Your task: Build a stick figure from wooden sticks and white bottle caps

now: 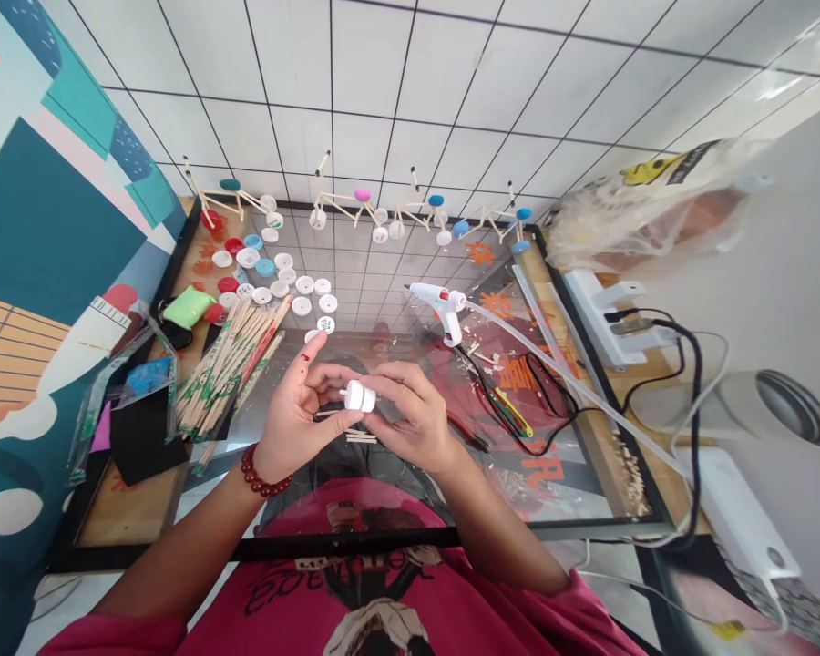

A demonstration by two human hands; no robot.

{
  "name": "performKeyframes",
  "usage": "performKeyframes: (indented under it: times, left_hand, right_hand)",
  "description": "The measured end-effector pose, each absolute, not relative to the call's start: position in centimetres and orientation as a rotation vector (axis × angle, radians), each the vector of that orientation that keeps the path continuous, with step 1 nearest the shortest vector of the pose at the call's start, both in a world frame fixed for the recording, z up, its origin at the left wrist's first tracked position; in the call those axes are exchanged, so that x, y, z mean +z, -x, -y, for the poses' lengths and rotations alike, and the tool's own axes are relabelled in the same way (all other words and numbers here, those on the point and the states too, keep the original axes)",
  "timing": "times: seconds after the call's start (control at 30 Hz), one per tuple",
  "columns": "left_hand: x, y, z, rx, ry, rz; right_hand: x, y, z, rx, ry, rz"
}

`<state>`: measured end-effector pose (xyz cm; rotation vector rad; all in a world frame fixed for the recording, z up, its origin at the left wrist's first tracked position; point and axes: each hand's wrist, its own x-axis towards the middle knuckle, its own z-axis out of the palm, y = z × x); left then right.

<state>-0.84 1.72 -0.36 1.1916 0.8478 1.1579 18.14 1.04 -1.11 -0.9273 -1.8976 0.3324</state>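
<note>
A white plastic bottle cap (359, 396) with a short wooden stick (343, 394) poking from its side is held in front of my chest. My left hand (307, 412), wearing a red bead bracelet (263, 471), pinches it from one side. My right hand (406, 415) grips it from the other, its fingers wrapped over the cap. A white and red hot glue gun (437, 308) lies on the glass beyond my right hand. Loose short sticks (361, 437) lie on the glass just below the cap.
Several white and coloured caps (293, 292) and a bundle of wooden sticks (225, 369) lie to the left. Stick-and-cap models (348, 200) stand along the far edge. A power strip (608, 314), cables and a plastic bag (649, 205) sit at the right.
</note>
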Motion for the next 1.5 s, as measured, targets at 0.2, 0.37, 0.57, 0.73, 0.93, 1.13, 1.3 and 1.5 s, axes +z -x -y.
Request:
performKeyframes:
  times: [0.2, 0.37, 0.57, 0.73, 0.93, 1.13, 1.3, 1.5]
  left_hand:
    - [-0.5, 0.8, -1.9, 1.126, -1.135, -0.825]
    - [-0.8, 0.6, -1.7, 1.142, -1.157, -0.827]
    - [-0.9, 0.9, -2.0, 1.131, -1.121, -0.791]
    - [-0.8, 0.9, -2.1, 1.11, -1.149, -0.868]
    - [-1.6, 0.8, -2.2, 1.12, -1.216, -1.026]
    - [-2.7, 0.5, -3.0, 1.133, -1.212, -1.149]
    - [-3.0, 0.4, -3.2, 1.129, -1.283, -1.139]
    - [-3.0, 0.7, -3.6, 1.127, -1.298, -1.126]
  right_hand:
    - [-1.2, -18.1, -1.3, 0.3, 0.891, 1.922]
    - [-1.5, -18.1, -1.4, 0.323, 0.893, 1.897]
    - [-1.6, -18.1, -1.4, 0.346, 0.901, 1.912]
    - [-1.7, -18.1, -1.6, 0.299, 0.923, 1.937]
    - [-2.8, -18.1, -2.3, 0.165, 0.953, 1.999]
    - [-4.0, -18.1, -3.0, -0.009, 0.99, 2.126]
    - [-4.4, -17.9, -2.9, -0.027, 1.077, 2.165]
    - [-4.7, -17.3, -2.9, -0.047, 1.102, 2.184]
